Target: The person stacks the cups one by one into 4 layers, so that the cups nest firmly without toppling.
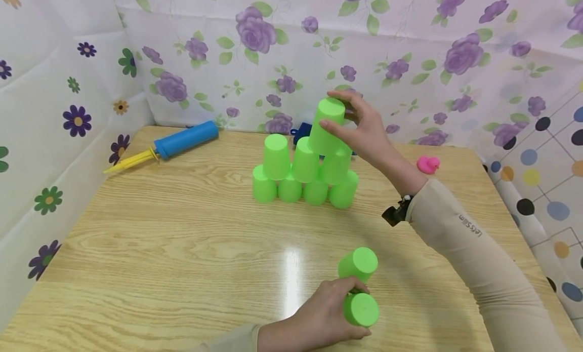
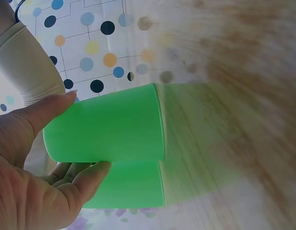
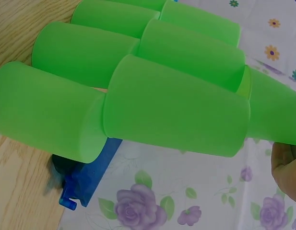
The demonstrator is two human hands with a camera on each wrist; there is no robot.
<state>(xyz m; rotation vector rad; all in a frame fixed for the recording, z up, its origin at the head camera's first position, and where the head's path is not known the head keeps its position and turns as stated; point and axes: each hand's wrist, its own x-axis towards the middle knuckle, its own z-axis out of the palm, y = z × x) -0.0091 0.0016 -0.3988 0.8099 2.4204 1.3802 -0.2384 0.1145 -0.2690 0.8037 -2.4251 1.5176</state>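
In the head view, upside-down green plastic cups form a stack, with several in the bottom row [image 1: 289,189] and three in the row above [image 1: 277,157]. My right hand [image 1: 364,126] grips one more green cup [image 1: 327,131] between thumb and fingers, over the second row's right part. In the right wrist view, this cup [image 3: 276,106] meets the tops of the cups below; only part of the hand [image 3: 288,167] shows. Near the front, my left hand [image 1: 321,311] holds an upside-down green cup [image 1: 362,310] around its sides. Another green cup [image 1: 358,264] stands just behind it.
A blue and yellow hand pump [image 1: 186,140] lies at the back left of the wooden table [image 1: 173,235]. Behind the stack sits a dark blue object [image 1: 300,131], mostly hidden. A pink toy duck [image 1: 428,164] is at the back right. Patterned sheets [image 1: 191,83] enclose the table.
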